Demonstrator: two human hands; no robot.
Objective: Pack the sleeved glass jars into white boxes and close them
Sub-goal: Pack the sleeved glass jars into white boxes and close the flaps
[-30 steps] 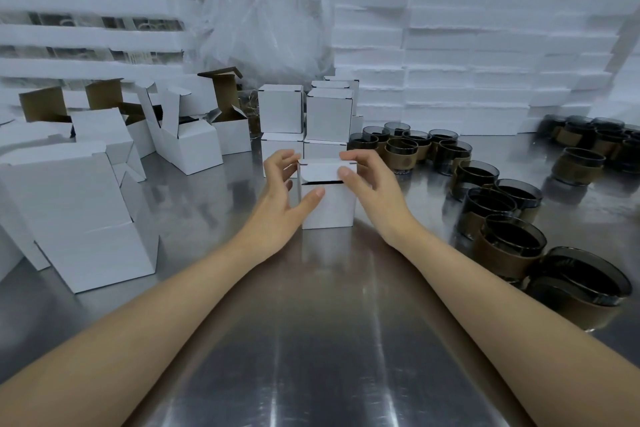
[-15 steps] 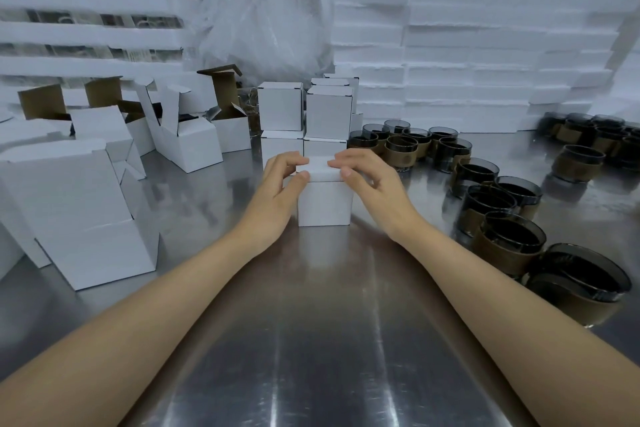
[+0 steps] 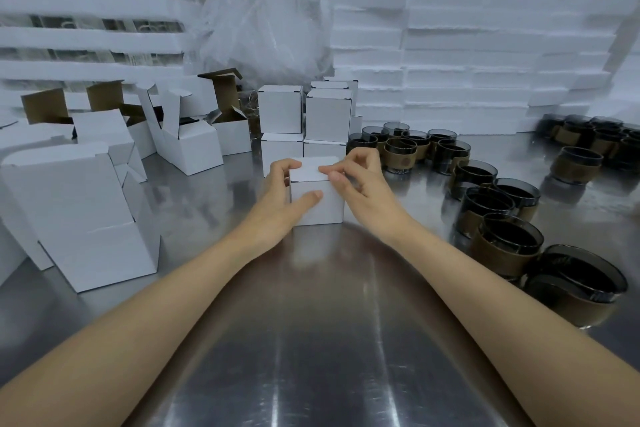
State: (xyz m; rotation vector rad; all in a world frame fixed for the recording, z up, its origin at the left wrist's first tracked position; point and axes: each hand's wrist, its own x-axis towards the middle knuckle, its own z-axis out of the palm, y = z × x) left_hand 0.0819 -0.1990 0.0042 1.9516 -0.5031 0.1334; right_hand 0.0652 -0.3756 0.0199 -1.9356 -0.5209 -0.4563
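Observation:
A small white box (image 3: 320, 210) stands on the steel table (image 3: 311, 340) in front of me with its lid down. My left hand (image 3: 280, 198) grips its left side, thumb across the front face and fingers curled over the top left corner. My right hand (image 3: 360, 184) holds the right side, its fingertips pinching the lid's front edge. Whatever is inside the box is hidden. Several dark glass jars in brown sleeves (image 3: 505, 243) stand in a row to the right, and more jars (image 3: 405, 149) sit behind the box.
Closed white boxes (image 3: 304, 114) are stacked just behind the held one. Open and folded white boxes (image 3: 187, 142) crowd the left side, with a large one (image 3: 83, 218) nearest. Stacked foam slabs (image 3: 467, 62) and plastic bags (image 3: 263, 28) line the back.
The lid, open a crack a second ago, now lies flat on the box. Both hands have closed in on the box, and my left thumb has moved onto its front.

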